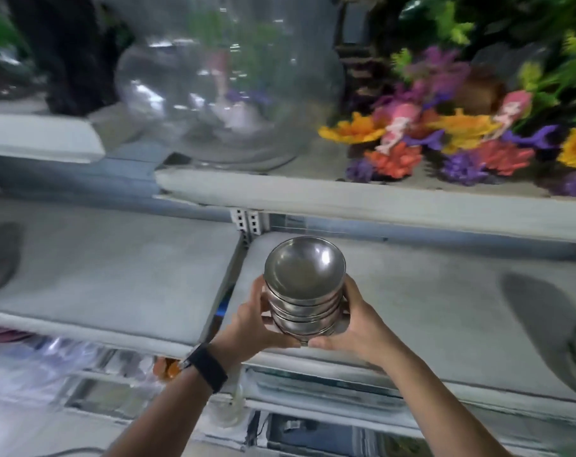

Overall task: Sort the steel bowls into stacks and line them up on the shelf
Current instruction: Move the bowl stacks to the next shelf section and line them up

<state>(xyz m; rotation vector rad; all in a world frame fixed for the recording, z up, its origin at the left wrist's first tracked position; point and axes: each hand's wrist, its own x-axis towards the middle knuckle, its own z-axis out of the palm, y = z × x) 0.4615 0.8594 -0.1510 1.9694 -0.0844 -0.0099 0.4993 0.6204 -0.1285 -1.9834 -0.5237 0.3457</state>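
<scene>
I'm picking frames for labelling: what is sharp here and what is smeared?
Head view: the stack of steel bowls, left hand and right hand are fairly sharp; the glass fishbowl and plastic flowers above are motion-blurred.

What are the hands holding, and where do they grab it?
A stack of steel bowls. The left hand and right hand grip its lower sides, with fingers curled under the bottom bowl.

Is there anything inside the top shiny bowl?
Empty. The top bowl of the stack shows only bare, shiny steel inside, held between the left hand and right hand.
</scene>
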